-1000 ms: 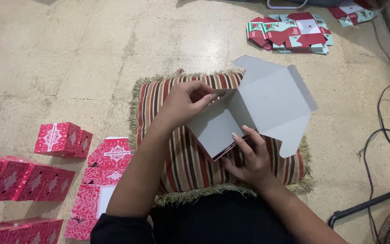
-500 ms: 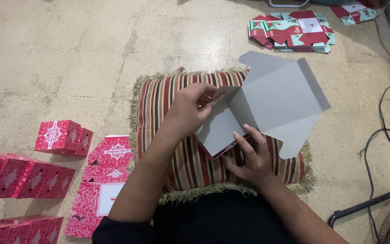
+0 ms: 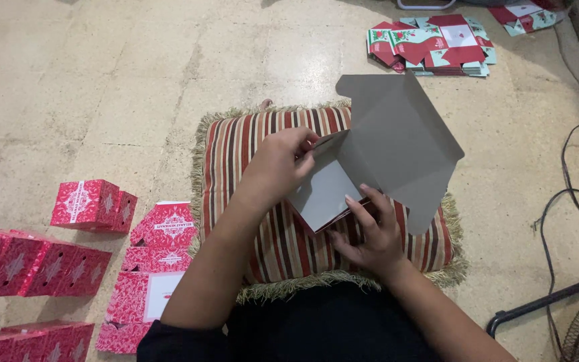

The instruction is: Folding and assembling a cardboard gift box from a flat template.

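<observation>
Folded red patterned cardboard boxes (image 3: 31, 258) sit on the floor far left, flat red box blanks (image 3: 152, 268) just beside the striped fringed cushion (image 3: 249, 154). Left hand (image 3: 281, 161) pinches a small flap of the unfolded grey cardboard box blank (image 3: 397, 144) over the cushion; right hand (image 3: 370, 231) grasps its near edge, fingers spread. Blank's long axis runs lower-left to upper-right, big panel tilted up, pointing away toward the stack of flat red-green blanks (image 3: 430, 43).

grey card blank (image 3: 397, 141), red-striped cushion (image 3: 256, 144), red boxes (image 3: 85, 204)
</observation>
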